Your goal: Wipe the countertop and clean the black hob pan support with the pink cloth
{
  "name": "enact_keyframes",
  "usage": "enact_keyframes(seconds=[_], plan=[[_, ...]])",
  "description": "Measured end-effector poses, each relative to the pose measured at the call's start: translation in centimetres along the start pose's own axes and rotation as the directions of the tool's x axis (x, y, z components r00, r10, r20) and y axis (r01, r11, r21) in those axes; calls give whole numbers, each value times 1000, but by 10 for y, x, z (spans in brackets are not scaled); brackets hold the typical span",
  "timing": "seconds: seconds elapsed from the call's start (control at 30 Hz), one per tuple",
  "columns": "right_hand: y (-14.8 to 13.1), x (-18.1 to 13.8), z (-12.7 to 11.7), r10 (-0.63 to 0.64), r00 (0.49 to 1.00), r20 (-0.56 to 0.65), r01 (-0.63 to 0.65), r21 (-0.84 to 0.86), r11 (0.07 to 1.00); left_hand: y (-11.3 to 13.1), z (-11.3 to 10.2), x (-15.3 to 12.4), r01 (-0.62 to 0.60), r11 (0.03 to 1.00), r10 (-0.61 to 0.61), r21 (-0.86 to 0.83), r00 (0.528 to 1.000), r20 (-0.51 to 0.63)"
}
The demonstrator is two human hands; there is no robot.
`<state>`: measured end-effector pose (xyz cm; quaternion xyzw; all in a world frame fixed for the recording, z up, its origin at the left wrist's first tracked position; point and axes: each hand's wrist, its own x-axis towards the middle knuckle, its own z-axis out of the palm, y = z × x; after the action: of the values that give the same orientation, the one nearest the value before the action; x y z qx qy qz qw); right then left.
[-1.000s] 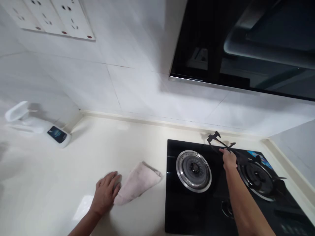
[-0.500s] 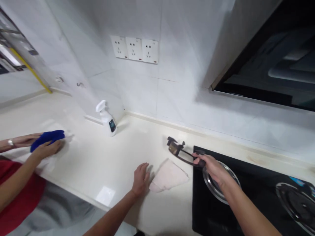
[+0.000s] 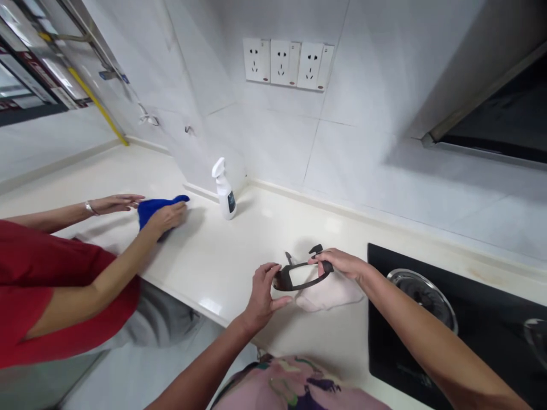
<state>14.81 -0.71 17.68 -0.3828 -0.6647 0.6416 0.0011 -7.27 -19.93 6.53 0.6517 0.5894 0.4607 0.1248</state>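
The black burner ring point(image 3: 282, 280) is hanging over the pale counter point(image 3: 256, 242), partly in front of the pinkish cloth point(image 3: 337, 293), and its longer span is running left to right between the person's two hands. The right hand point(image 3: 342, 263) is pinching its right end, fingers and thumb clamped on the metal. The left hand point(image 3: 261, 293) is lying just beside the opposite end, thumb and fingers spread around it; whether they are touching, one cannot tell. Beyond the right hand, the black hob point(image 3: 380, 324) is resting.
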Motion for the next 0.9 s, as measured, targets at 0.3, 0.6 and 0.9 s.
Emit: enact_keyframes(seconds=[0.3,0.6,0.9], plan=[[-5,26,-18,-7,992,-127,23,123,992,-2,-8,39,13,997,-22,71,990,138],[121,-16,-6,87,667,-740,-253,-115,961,5,-6,62,103,994,-106,24,976,188],[148,-59,42,-134,570,-810,-222,-310,925,11,-3,76,85,996,-87,21,979,183]])
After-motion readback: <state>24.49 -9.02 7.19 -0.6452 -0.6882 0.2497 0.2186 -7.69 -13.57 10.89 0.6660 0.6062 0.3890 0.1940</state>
